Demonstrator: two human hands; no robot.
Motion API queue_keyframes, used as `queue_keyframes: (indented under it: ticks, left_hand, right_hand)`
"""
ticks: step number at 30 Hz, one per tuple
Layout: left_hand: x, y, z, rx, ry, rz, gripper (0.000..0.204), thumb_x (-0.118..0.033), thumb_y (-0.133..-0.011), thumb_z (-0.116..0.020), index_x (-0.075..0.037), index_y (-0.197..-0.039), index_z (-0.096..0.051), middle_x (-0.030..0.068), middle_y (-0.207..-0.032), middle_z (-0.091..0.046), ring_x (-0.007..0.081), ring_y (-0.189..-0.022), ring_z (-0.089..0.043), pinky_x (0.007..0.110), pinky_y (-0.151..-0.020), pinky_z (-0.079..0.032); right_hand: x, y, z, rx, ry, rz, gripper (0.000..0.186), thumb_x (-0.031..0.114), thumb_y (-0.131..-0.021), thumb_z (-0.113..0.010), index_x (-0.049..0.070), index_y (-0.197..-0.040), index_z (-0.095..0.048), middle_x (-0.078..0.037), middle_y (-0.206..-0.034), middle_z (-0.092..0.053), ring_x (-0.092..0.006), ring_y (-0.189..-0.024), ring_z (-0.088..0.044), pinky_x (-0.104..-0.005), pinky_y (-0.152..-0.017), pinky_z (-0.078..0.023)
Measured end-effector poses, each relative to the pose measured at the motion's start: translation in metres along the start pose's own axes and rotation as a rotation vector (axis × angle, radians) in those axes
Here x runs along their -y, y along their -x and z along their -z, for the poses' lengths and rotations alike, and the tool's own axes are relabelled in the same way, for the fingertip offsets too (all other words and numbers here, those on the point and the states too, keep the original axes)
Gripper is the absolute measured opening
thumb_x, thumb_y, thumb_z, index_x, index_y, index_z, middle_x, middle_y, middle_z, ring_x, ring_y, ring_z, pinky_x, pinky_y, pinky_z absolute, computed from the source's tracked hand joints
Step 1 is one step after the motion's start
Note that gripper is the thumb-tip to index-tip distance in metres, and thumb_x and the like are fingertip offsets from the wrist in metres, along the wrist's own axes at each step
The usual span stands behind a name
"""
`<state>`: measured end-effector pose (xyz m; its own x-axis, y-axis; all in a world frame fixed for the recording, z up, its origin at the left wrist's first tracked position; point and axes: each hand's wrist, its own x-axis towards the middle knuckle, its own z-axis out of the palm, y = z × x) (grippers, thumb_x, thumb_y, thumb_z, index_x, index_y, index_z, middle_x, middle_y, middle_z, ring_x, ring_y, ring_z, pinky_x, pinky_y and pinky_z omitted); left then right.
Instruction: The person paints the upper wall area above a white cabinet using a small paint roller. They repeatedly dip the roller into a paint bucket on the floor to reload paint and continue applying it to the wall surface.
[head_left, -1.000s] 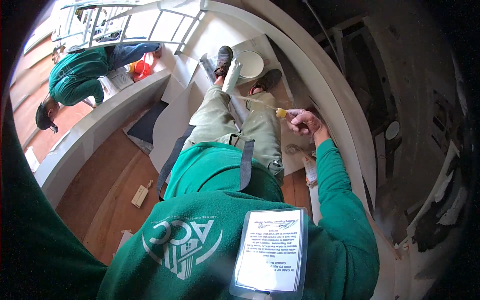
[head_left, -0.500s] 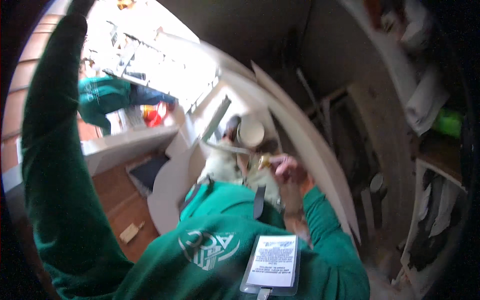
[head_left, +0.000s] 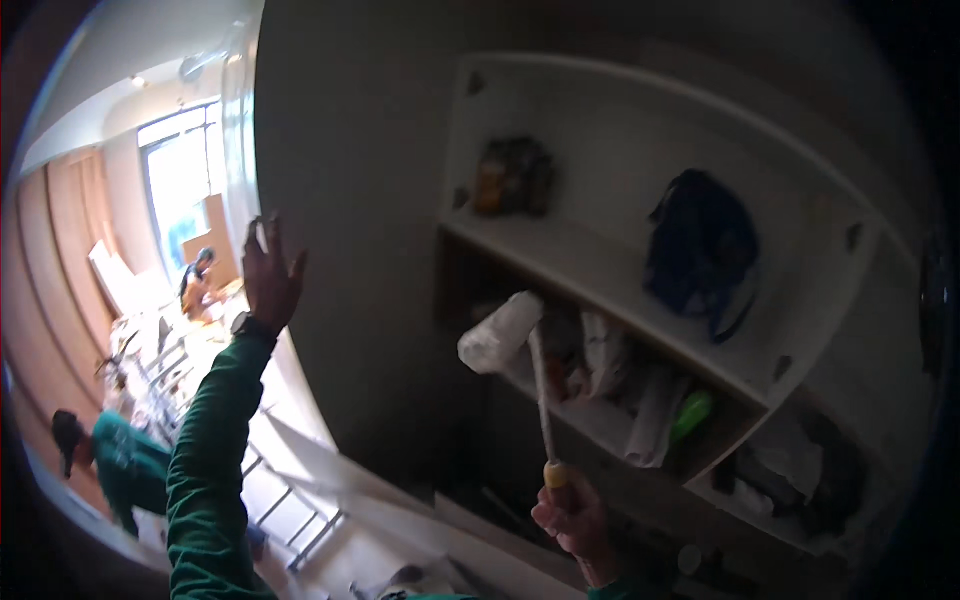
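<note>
My right hand (head_left: 574, 522) is closed around the yellow handle of a paint roller (head_left: 500, 335). The roller points upward, its pale sleeve tilted in front of the shelf unit; whether it touches anything there I cannot tell. My left hand (head_left: 270, 278) is raised at the far left, fingers spread, with a watch at the wrist. It lies over the edge of the dark grey wall (head_left: 350, 220); contact with the wall is not clear. Nothing shows in that hand.
On the white shelf unit (head_left: 590, 262) sit a dark blue bag (head_left: 700, 255) and several dark jars (head_left: 515, 178). Plastic-wrapped things and a bright green item (head_left: 690, 415) fill the shelf below. A metal ladder (head_left: 305, 530) and a person in green (head_left: 130, 465) are at lower left; another person (head_left: 203, 285) is near the window.
The view has swung up from my body to the wall and shelves. My right hand has brought the roller up from low down. My left hand, out of view before, now shows.
</note>
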<state>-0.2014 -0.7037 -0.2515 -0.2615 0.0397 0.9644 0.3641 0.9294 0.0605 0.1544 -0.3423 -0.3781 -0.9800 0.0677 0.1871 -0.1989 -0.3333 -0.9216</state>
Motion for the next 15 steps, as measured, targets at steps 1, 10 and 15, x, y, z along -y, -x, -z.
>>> queue_keyframes:
  ticks: [1, 10, 15]
  left_hand:
    - [0.002, -0.019, 0.013, -0.050, -0.016, -0.003, 0.074, -0.025, -0.085, -0.067, -0.008, -0.145, -0.027, 0.0277, -0.143, -0.029, 0.0459, -0.129, -0.035, 0.051, -0.102, -0.036]
    - [-0.024, -0.203, -0.011, -0.462, 0.023, -0.183, 0.074, -0.025, -0.081, -0.070, -0.012, -0.143, -0.033, 0.0229, -0.144, -0.030, 0.0423, -0.133, -0.031, 0.050, -0.105, -0.034]
    - [-0.006, -0.242, -0.002, -0.367, -0.312, -0.114, 0.075, -0.030, -0.077, -0.075, -0.013, -0.141, -0.040, 0.0162, -0.150, -0.025, 0.0405, -0.136, -0.026, 0.050, -0.109, -0.030]
  right_hand:
    - [0.024, -0.008, -0.021, -0.065, 0.052, 0.075, 0.056, -0.002, -0.081, -0.066, 0.004, -0.132, -0.044, 0.001, -0.080, -0.049, -0.0054, -0.061, -0.042, -0.0212, -0.053, -0.040]
    - [0.178, -0.114, -0.090, -0.257, 0.524, 0.567, 0.063, 0.023, -0.092, -0.057, 0.000, -0.144, -0.030, 0.000, -0.085, -0.050, -0.0021, -0.057, -0.040, -0.0187, -0.046, -0.036]
    - [0.237, -0.206, -0.134, -0.307, 0.642, 0.655, 0.065, 0.017, -0.086, -0.061, 0.000, -0.142, -0.033, 0.001, -0.075, -0.047, -0.0035, -0.056, -0.042, -0.0201, -0.045, -0.034]
